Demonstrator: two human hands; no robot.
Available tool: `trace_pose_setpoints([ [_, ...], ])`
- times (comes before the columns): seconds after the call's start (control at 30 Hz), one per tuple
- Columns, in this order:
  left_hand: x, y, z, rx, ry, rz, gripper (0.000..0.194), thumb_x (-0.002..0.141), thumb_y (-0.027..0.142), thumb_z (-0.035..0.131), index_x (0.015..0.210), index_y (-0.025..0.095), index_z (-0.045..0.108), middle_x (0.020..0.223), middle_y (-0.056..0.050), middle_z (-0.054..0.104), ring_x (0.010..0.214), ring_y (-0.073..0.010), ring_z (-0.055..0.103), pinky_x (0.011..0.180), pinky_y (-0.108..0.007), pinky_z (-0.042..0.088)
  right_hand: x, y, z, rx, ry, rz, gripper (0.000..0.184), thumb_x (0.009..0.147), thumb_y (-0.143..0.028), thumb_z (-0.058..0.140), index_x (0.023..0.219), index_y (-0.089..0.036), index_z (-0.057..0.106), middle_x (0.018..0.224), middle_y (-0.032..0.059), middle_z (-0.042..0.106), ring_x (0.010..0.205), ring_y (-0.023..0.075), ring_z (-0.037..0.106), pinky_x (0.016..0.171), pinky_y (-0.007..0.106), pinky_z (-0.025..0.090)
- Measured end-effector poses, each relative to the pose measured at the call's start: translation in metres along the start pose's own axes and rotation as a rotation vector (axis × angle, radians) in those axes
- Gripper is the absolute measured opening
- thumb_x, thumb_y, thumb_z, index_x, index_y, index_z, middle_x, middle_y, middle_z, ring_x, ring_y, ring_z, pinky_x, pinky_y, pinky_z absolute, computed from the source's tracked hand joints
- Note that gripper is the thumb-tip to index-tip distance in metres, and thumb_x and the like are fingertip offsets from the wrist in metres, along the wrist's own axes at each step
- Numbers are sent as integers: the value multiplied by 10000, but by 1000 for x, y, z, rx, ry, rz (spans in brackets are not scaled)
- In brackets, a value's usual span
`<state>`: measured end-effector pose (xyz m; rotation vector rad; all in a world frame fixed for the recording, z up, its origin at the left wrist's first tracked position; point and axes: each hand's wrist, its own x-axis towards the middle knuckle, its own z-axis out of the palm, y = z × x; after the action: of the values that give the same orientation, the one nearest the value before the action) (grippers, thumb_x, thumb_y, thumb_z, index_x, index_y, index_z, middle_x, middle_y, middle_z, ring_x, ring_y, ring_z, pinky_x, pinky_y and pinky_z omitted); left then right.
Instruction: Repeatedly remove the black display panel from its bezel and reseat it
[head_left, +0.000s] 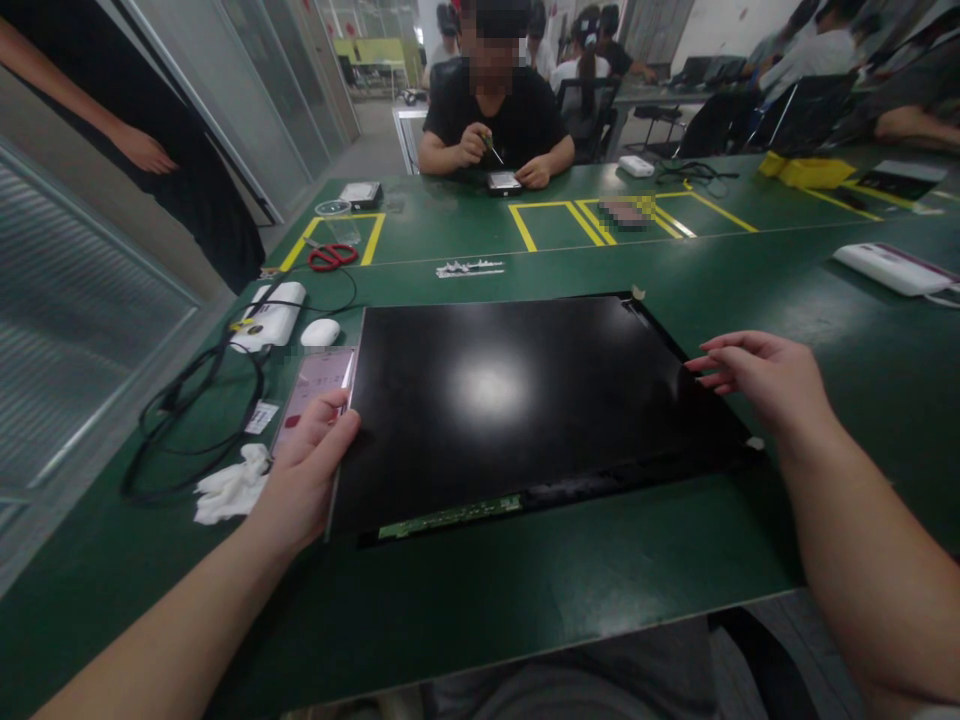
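Observation:
A large black screen panel (517, 400) lies flat on the green table (525, 590) in front of me, with a thin green circuit strip (450, 517) along its near edge. My left hand (304, 470) grips the panel's left edge, thumb on top and fingers curled under. My right hand (761, 375) is at the panel's right edge, its fingers bent and touching the rim.
Left of the panel lie a phone (315, 385), a white mouse (320, 332), a white power strip (270, 315), black cables (187, 410) and a crumpled white cloth (232, 485). Red scissors (332, 256) sit farther back. A person works opposite; a white device (892, 268) lies right.

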<state>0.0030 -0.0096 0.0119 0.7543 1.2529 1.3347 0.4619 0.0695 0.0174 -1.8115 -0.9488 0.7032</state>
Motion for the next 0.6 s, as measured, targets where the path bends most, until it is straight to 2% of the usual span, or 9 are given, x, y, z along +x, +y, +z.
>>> trace_pose_setpoints([
  [0.07, 2, -4, -4, 3, 1, 26, 643, 623, 450, 1096, 1116, 215, 757, 886, 22, 862, 667, -179, 809, 532, -198, 597, -1, -2, 0, -11, 9, 10, 171, 841, -37, 610, 811, -173, 709, 676, 45, 762, 494, 107, 666, 451, 162, 500],
  [0.23, 5, -11, -7, -20, -9, 47, 594, 663, 450, 1075, 1115, 225, 762, 837, 28, 842, 752, -214, 832, 490, -182, 554, -3, -6, -1, -29, 8, 31, 171, 847, -31, 618, 813, -171, 710, 645, 32, 746, 471, 102, 647, 441, 159, 497],
  [0.4, 3, -9, -5, -39, -40, 14, 635, 686, 445, 1061, 1199, 246, 744, 924, 18, 859, 810, -219, 844, 533, -183, 585, -1, -3, -1, -50, -7, 28, 195, 852, -14, 597, 829, -171, 709, 657, 34, 752, 470, 96, 647, 440, 146, 483],
  [0.5, 2, -6, -7, -18, -113, -24, 693, 667, 430, 1074, 1237, 261, 717, 1017, -11, 873, 871, -248, 851, 632, -235, 646, -2, -3, 0, -73, -12, 34, 180, 852, -20, 617, 834, -172, 711, 661, 32, 752, 465, 97, 643, 447, 151, 495],
  [0.6, 2, -3, -7, -5, -176, -39, 741, 660, 415, 1079, 1286, 273, 709, 1098, -33, 876, 969, -284, 851, 834, -328, 693, -1, -2, -1, -87, -12, 35, 170, 847, -24, 634, 842, -173, 715, 659, 27, 750, 463, 97, 640, 461, 159, 514],
])
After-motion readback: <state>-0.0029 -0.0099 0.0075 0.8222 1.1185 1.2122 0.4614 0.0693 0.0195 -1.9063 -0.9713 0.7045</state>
